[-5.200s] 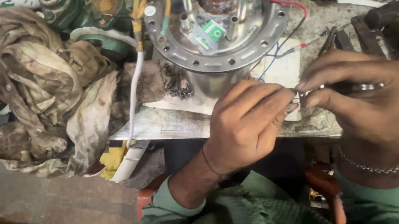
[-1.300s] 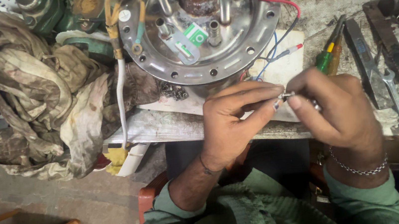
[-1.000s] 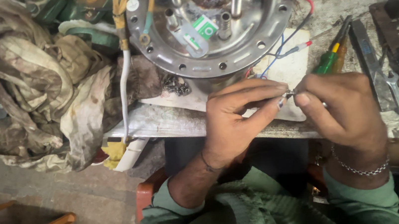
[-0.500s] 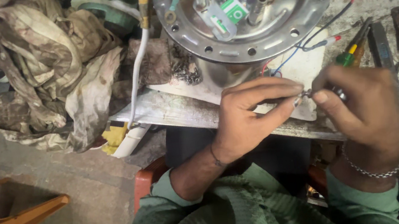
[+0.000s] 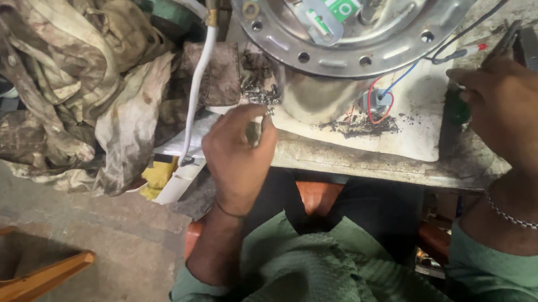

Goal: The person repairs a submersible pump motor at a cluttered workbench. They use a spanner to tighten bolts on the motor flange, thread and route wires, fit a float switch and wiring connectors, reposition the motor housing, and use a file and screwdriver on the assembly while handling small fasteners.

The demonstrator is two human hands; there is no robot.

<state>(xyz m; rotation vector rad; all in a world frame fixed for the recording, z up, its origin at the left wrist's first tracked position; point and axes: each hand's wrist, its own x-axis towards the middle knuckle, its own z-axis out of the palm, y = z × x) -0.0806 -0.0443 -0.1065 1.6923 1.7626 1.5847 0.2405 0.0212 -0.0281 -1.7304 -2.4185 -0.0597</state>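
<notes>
The 2 hands, which met over one small metal part half a second ago, have come apart, so the joint pinching work on that piece has broken off and each hand now has its own thing.

Nearest the body, the left hand (image 5: 241,157) hovers above the front edge of the worktop (image 5: 352,165), its fingers curled around a small dull metal piece (image 5: 254,131) held between thumb and fingertips; the piece is too small to identify. The right hand (image 5: 525,122) has swung out to the right, well apart from the left, and its fingers close over the green handle of a screwdriver (image 5: 458,106) that lies on the worktop; whether it grips the tool firmly or merely rests on it I cannot tell.

Between the hands, a dirty white sheet (image 5: 408,132) lies on the worktop, strewn with dark grit. On it stands the round shiny steel appliance body with a bolt-holed flange (image 5: 365,45), just beyond the left hand's fingertips. Thin red and blue wires (image 5: 384,94) loop from its lower side, near the right hand.

Farther left, a white cable (image 5: 198,88) runs down past a heap of stained, crumpled rags (image 5: 65,80). An orange wooden stool (image 5: 8,288) stands on the floor at the left.
</notes>
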